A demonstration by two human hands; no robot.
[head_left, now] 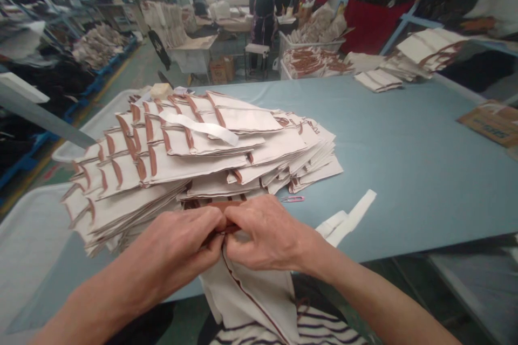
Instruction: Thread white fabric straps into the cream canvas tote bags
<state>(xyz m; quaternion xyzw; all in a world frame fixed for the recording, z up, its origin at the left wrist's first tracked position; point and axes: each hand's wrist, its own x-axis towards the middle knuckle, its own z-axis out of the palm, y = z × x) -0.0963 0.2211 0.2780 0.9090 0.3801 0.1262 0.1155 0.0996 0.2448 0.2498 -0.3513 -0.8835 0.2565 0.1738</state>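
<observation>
My left hand [182, 248] and my right hand [265, 234] meet at the near table edge, fingers pinched together on the brown-trimmed top of a white fabric bag [251, 294] that hangs down toward my lap. Just beyond them a large fanned pile of white bags with brown straps [194, 151] lies on the blue table [404, 161]. A loose white strip [202, 128] rests on top of the pile. Small pink snips [292, 199] lie right by my right hand. Another white strip [350, 218] lies at the table edge to my right.
More bag stacks [429, 46] and folded pieces [378, 80] sit at the far right of the table, a cardboard piece [491, 121] at the right edge. A basket of bags [311, 59] stands beyond. People work at tables in the back; shelves line the left aisle.
</observation>
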